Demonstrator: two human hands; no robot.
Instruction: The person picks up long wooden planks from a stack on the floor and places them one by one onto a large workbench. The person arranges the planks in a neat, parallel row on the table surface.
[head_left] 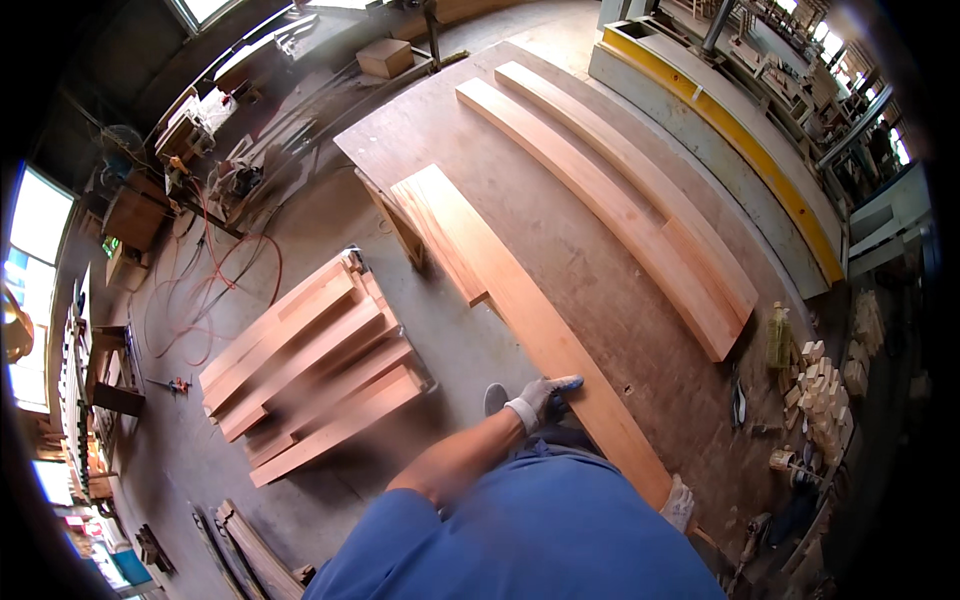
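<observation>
A long reddish wooden board (545,325) lies along the left edge of a large worktable (420,120), with its near end close to my body. A second, shorter piece of wood (440,255) shows along its left side toward the far end. In a grey glove with blue fingertips, my left hand (543,400) grips the board's left edge, fingers on its top face. My right hand (679,503), also gloved, is closed around the board's near end; part of it is hidden. Two long boards (620,215) lie side by side farther right on the table.
Left of the table, a low stack of planks (320,350) stands near the floor. Hoses (215,285) lie coiled behind it. A pile of small wood blocks (820,395) and a clear bottle (779,335) sit at right. A yellow-edged machine (740,135) runs along the far right.
</observation>
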